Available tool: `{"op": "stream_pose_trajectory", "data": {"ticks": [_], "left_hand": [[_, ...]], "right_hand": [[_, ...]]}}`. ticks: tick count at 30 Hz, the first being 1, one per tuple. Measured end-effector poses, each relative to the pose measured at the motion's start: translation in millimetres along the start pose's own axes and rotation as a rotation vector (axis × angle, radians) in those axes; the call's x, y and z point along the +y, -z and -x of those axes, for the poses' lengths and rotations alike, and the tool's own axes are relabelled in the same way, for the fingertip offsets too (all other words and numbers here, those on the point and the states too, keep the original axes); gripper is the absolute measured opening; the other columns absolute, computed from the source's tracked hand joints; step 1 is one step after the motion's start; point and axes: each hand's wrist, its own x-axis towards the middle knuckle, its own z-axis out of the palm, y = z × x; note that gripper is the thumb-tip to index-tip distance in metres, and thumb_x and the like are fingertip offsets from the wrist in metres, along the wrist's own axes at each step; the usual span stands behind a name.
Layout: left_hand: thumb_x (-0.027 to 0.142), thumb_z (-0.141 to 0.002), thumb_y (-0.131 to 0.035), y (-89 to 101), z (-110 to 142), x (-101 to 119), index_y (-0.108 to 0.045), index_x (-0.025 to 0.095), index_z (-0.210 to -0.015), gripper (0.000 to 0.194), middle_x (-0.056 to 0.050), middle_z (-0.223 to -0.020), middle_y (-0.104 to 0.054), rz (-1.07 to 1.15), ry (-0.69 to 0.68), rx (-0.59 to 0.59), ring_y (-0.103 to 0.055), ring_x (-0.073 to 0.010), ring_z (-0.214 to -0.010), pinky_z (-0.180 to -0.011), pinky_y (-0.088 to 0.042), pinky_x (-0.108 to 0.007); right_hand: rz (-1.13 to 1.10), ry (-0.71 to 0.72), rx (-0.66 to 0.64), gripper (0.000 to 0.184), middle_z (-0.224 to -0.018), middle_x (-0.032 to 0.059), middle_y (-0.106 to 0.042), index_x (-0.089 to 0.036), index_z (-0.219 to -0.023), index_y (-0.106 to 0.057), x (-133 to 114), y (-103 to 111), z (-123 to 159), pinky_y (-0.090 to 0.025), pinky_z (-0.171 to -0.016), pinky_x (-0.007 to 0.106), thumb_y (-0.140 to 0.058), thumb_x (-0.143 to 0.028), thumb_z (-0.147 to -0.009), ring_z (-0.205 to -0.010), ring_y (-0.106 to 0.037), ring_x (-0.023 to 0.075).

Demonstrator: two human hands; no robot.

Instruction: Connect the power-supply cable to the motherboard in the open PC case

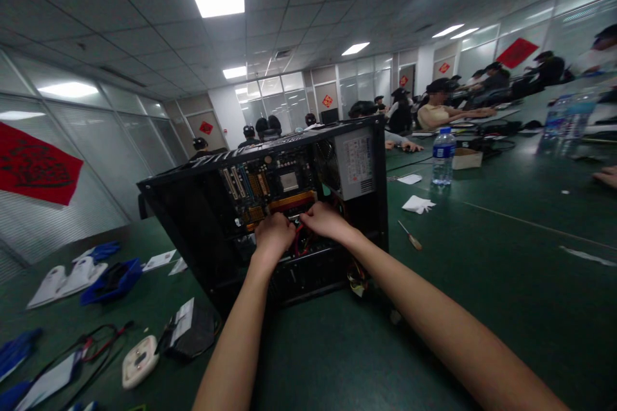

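Observation:
A black open-sided computer case (pixel 176 212) stands on the green table in front of me, its inside facing me. Within it are a motherboard (pixel 265 183) and, at upper right, a silver power supply (pixel 357 167). My left hand (pixel 274 234) reaches in at the board's lower edge, its fingers curled closed. Close beside it, my right hand (pixel 326 221) has its fingertips pinched together near a memory slot. What either hand holds is hidden or too small to make out. Red cables (pixel 303 241) hang just below and between the hands.
To the right are a screwdriver (pixel 411 236), crumpled tissue (pixel 418 204) and a water bottle (pixel 443 156). On the left lie a blue tray (pixel 112 282), a pale rounded device (pixel 139 361), a dark box-shaped part (pixel 190 331) and cables (pixel 103 343). Other people sit farther back.

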Motion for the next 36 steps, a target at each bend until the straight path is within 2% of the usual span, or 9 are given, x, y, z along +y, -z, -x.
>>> {"op": "stream_pose_trajectory", "data": {"ticks": [11, 21, 28, 36], "left_hand": [[0.038, -0.089, -0.053, 0.4, 0.0, 2.2, -0.077, 0.017, -0.096, 0.033, -0.019, -0.101, -0.076, -0.027, -0.012, -0.006, -0.072, -0.0329, -0.097, -0.077, -0.054, -0.037], [0.039, -0.091, -0.051, -4.7, -3.5, 0.1, -0.077, 0.019, -0.092, 0.033, -0.017, -0.096, -0.077, 0.003, -0.028, 0.007, -0.073, -0.0302, -0.095, -0.076, -0.052, -0.034], [0.036, -0.088, -0.052, 1.6, -0.1, 2.4, -0.077, 0.016, -0.094, 0.033, -0.019, -0.099, -0.077, -0.032, -0.010, 0.010, -0.073, -0.0321, -0.096, -0.077, -0.054, -0.036], [0.036, -0.088, -0.051, 6.4, 0.8, 2.6, -0.077, 0.017, -0.097, 0.034, -0.019, -0.101, -0.076, -0.083, -0.010, 0.016, -0.072, -0.0336, -0.098, -0.080, -0.054, -0.038]], "right_hand": [[0.031, 0.024, 0.016, 0.034, -0.064, 0.0091, -0.070, -0.014, -0.067, -0.074, -0.2, -0.7, -0.8, -0.028, -0.049, 0.027, -0.055, -0.031, -0.088, -0.054, -0.058, 0.0151], [0.009, 0.025, 0.022, 0.035, -0.068, 0.0090, -0.072, -0.014, -0.070, -0.076, 0.0, -0.1, 1.6, -0.031, -0.052, 0.026, -0.056, -0.033, -0.091, -0.059, -0.062, 0.0156], [0.027, 0.031, 0.017, 0.036, -0.066, 0.0083, -0.071, -0.015, -0.069, -0.075, -0.2, -0.7, 1.5, -0.029, -0.051, 0.026, -0.056, -0.034, -0.092, -0.056, -0.059, 0.0149], [0.041, 0.039, 0.013, 0.035, -0.074, 0.0110, -0.074, -0.014, -0.074, -0.078, -3.9, 2.2, 4.4, -0.031, -0.052, 0.027, -0.054, -0.034, -0.092, -0.061, -0.063, 0.0166]]}}
